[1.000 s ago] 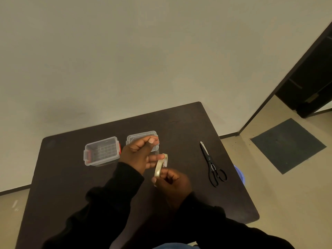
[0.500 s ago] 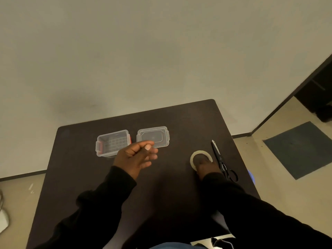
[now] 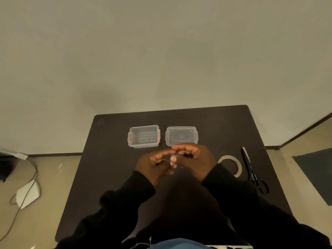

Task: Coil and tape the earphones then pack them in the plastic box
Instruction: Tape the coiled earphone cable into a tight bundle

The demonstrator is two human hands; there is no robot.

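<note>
Hands meet above the middle of the dark desk [image 3: 111, 177]: left hand [image 3: 154, 166] and right hand [image 3: 195, 161], fingers curled together; what they pinch I cannot tell. Beyond them sit the open plastic box [image 3: 143, 136] and its lid [image 3: 181, 136]. Right lie tape roll [image 3: 231, 163] and scissors [image 3: 251, 169].
</note>
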